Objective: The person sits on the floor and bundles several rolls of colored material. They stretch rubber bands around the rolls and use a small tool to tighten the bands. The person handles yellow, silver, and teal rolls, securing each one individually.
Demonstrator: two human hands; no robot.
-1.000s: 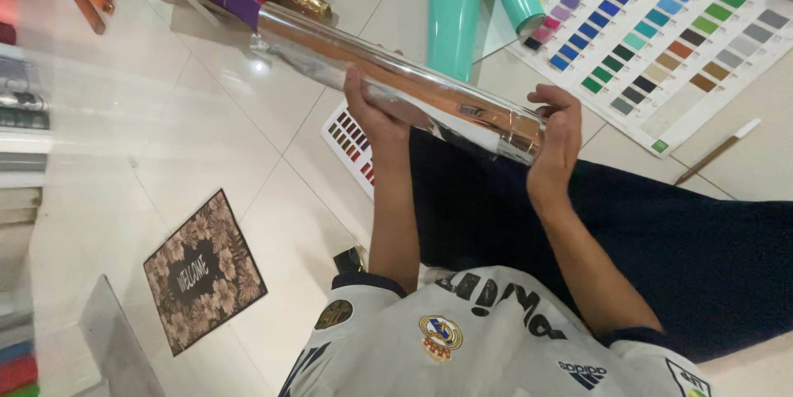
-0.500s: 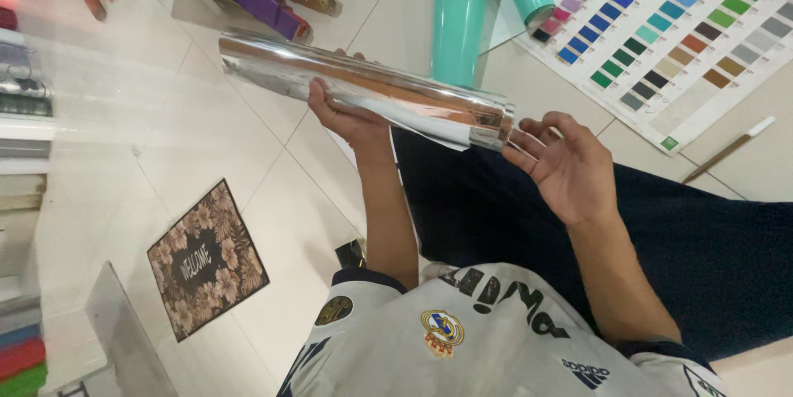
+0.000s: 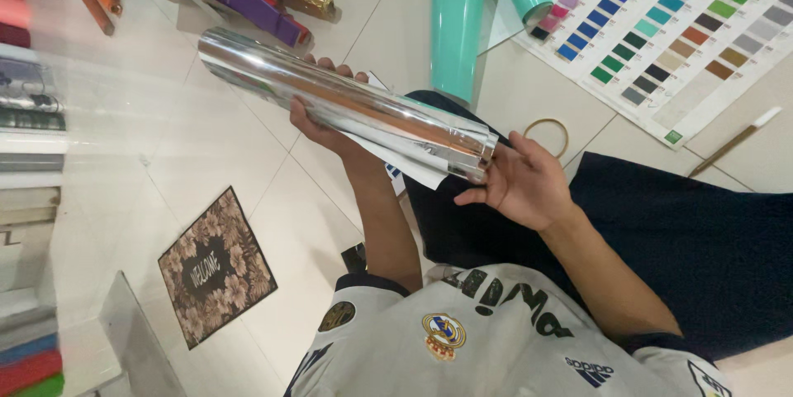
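A shiny silver roll of film (image 3: pixel 347 104) lies slanted across the middle of the view, its loose white edge (image 3: pixel 396 164) hanging below it. My left hand (image 3: pixel 318 120) grips the roll around its middle from underneath. My right hand (image 3: pixel 520 182) is at the roll's lower right end, thumb and fingertips closed on the rim. Both forearms reach up from my white jersey (image 3: pixel 496 339) at the bottom.
Two teal rolls (image 3: pixel 458 21) and a colour sample chart (image 3: pixel 661 25) lie on the tiled floor beyond. A rubber band ring (image 3: pixel 547 137) and a thin stick (image 3: pixel 731 142) lie at the right. Purple and gold rolls (image 3: pixel 248 0) sit top left. A floral mat (image 3: pixel 216 265) lies lower left.
The silver roll has slid left and lower in view. My right hand let go of its end, opened, then came back to pinch the rim. My left hand kept its grip.
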